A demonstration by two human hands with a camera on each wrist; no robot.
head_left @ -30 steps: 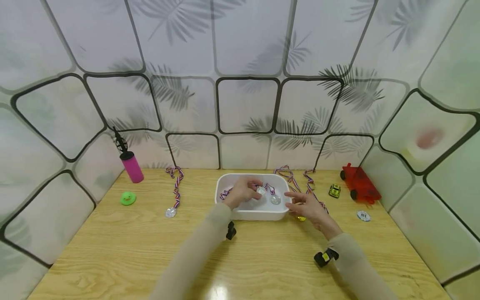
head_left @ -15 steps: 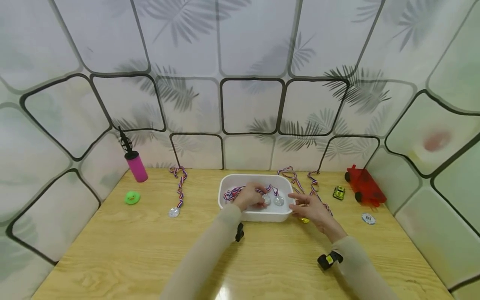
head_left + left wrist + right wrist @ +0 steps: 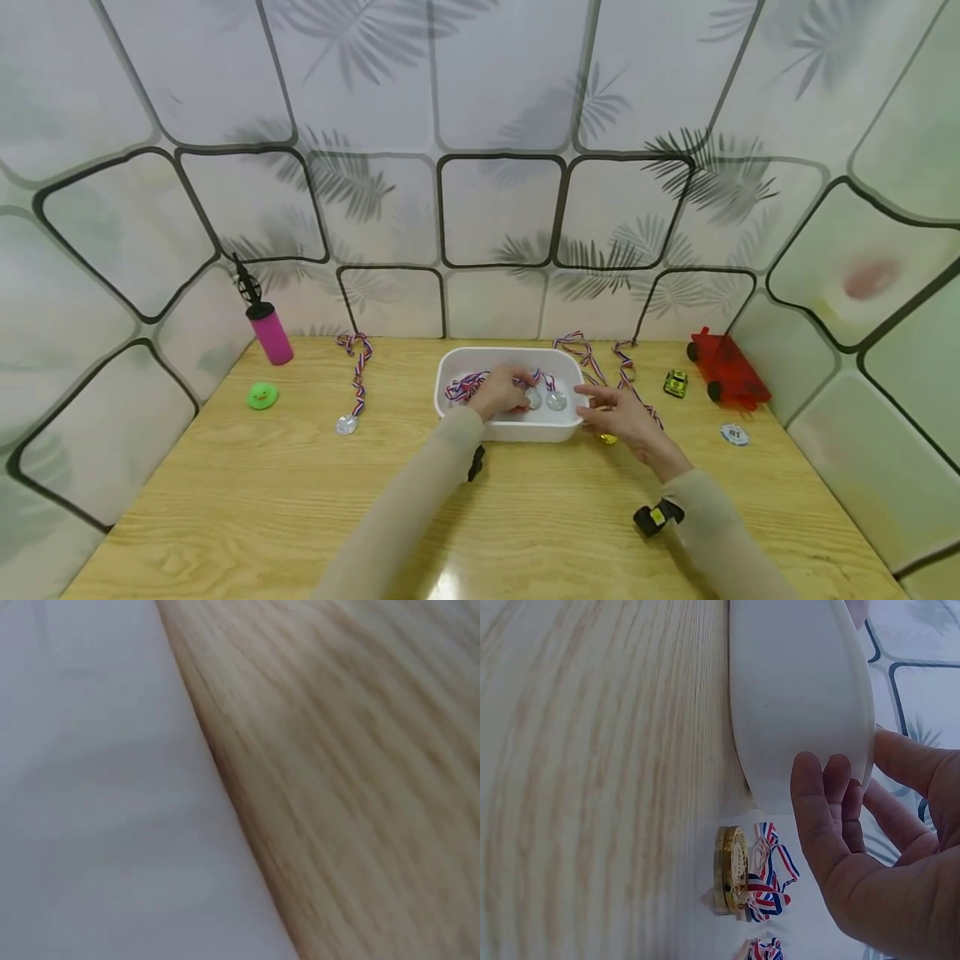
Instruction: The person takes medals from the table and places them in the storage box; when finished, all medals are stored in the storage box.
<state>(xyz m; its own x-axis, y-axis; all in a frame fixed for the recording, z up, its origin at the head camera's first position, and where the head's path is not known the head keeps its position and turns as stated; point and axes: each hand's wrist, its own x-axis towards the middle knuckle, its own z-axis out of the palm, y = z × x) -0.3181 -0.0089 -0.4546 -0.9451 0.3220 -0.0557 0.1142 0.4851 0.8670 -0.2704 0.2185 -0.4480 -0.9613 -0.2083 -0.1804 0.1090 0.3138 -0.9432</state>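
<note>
A white plastic box (image 3: 525,432) stands mid-table. My left hand (image 3: 501,392) reaches into it and pinches a silver medal (image 3: 533,399) at its left edge. Beside that one lies another silver medal (image 3: 556,401), and a striped ribbon (image 3: 465,387) is bunched at the box's left end. My right hand (image 3: 621,418) grips the box's right end; in the right wrist view its fingers (image 3: 810,787) lie against the outer wall, and the thumb is at the rim. A gold medal (image 3: 739,870) sits just past that end. The left wrist view shows only the box wall and wood, no hand.
Left of the box lies a silver medal (image 3: 347,425) on its ribbon. Further left are a green duck (image 3: 262,396) and a pink pump (image 3: 270,335). To the right are ribbons (image 3: 626,367), a yellow toy car (image 3: 676,383), a red cart (image 3: 727,367) and a chip (image 3: 735,434).
My left hand has lowered the silver medal toward the box floor beside the other one, and the ribbon bunch shows more. My right hand stays at the box's right end.
</note>
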